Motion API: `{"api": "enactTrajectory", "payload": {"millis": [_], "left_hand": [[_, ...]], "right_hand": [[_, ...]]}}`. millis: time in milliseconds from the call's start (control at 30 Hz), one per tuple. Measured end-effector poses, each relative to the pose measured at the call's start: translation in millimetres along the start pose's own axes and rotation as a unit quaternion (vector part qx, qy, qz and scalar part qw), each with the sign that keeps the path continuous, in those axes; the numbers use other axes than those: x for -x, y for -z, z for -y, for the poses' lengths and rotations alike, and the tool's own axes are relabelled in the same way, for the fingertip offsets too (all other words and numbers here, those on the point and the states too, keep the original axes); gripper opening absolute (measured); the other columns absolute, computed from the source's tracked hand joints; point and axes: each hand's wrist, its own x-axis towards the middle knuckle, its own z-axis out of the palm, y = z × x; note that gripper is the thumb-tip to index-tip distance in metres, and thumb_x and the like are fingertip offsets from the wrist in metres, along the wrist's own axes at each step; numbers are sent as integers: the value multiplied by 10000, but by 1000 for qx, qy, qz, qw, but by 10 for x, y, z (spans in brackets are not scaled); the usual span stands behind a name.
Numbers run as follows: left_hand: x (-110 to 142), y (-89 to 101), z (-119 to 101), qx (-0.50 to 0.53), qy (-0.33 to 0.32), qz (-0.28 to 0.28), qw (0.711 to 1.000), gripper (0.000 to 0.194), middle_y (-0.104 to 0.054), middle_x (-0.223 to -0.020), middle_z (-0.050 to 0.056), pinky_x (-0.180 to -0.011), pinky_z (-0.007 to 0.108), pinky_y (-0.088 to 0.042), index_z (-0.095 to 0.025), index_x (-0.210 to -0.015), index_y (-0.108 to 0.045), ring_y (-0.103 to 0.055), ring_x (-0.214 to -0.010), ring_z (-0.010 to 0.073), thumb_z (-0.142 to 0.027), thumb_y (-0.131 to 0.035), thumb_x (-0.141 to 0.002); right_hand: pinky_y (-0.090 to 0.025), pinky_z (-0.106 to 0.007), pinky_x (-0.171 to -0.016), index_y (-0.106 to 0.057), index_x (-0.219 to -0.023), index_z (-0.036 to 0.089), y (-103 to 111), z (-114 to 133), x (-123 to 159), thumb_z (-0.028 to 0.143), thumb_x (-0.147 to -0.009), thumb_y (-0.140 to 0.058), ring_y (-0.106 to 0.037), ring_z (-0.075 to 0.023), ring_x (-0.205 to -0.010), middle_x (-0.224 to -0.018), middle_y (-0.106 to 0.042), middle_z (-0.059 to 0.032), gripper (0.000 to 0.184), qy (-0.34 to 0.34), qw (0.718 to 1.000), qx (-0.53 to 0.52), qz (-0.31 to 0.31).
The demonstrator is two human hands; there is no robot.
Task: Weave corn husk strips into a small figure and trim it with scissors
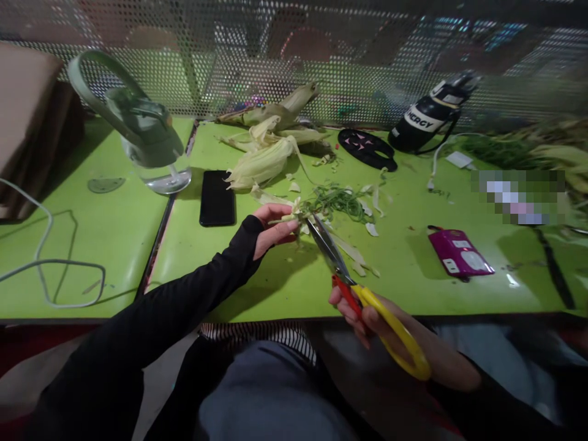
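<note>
My left hand (275, 231) pinches a small pale piece of corn husk (296, 211) between thumb and fingers, just above the table. Through the yellow and red handles of the scissors (340, 269) go the fingers of my right hand (373, 320). The blades stand slightly apart, tips pointing up and left at the husk piece; whether they touch it I cannot tell. Behind the tips lies a tangle of thin green strands (342, 202) among pale scraps. Larger dried corn husks (264, 160) are heaped farther back.
The green table (266, 288) ends at a perforated metal screen (248, 67). Left of the husks are a phone (217, 199) and a clear-based bottle (158, 147). To the right are a black bottle (422, 122), a black palette-shaped item (365, 149) and a purple power strip (460, 252).
</note>
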Motion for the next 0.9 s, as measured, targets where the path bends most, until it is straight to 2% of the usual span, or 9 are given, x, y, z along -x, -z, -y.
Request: {"api": "enactTrajectory", "payload": {"millis": [100,200,267,400,533,633,767,900], "left_hand": [[-5,-7,-2,-2,7,-11,1000,264,-687,-901,-23,-789,275,-555,-177,-916,-639,-646,-777,90,-258,-827,-749],[-21,-8,-10,7,9,-20,1000,264,-683,-851,-21,-728,260,-561,-162,-896,-651,-630,-716,82,-269,-828,-733],[-28,-6,-16,4,12,-25,1000,269,-673,-785,-21,-713,272,-571,-154,-883,-653,-620,-674,86,-277,-828,-721],[-10,1,-35,-35,14,-25,999,245,-663,-722,-17,-753,299,-580,-151,-906,-651,-622,-629,93,-287,-795,-762],[17,-2,-64,-58,17,-17,998,240,-668,-711,-19,-737,294,-571,-156,-927,-642,-644,-606,102,-290,-779,-782],[27,-13,-84,-68,16,-17,997,242,-663,-710,-32,-703,274,-560,-161,-912,-636,-644,-594,94,-293,-788,-777],[51,-43,-87,-74,25,-3,997,291,-651,-719,-28,-680,264,-561,-151,-861,-648,-632,-600,89,-325,-840,-730],[89,-76,-78,-63,37,33,997,385,-637,-713,-28,-665,262,-573,-140,-830,-652,-613,-596,83,-379,-899,-657]], "right_hand": [[-468,-280,-518,-630,-1097,229,105,22,8,741,-872,-493,-509,-142,-549,-715,-572,-6,576,1,992,121,-31],[-541,-329,-615,-651,-1180,235,261,98,64,675,-795,-641,-649,-225,-701,-867,-713,-67,585,43,954,271,-121],[-571,-355,-661,-672,-1185,238,354,166,107,673,-778,-647,-700,-273,-791,-968,-756,-91,596,58,937,319,-127],[-547,-360,-593,-707,-1116,240,429,291,111,675,-760,-654,-707,-299,-772,-960,-773,-99,565,22,929,345,-130],[-542,-388,-668,-703,-1157,253,414,323,17,628,-732,-716,-703,-317,-834,-1023,-770,-97,567,-11,935,333,-122],[-503,-366,-613,-707,-1106,260,419,293,-43,611,-739,-723,-675,-288,-746,-925,-762,-87,508,-19,938,327,-116],[-478,-354,-600,-693,-1173,259,439,285,-78,565,-714,-764,-650,-272,-717,-879,-741,-76,557,-35,934,341,-103],[-508,-367,-657,-700,-1174,246,467,289,-101,558,-712,-757,-674,-295,-810,-989,-752,-96,560,-26,943,318,-95]]}}
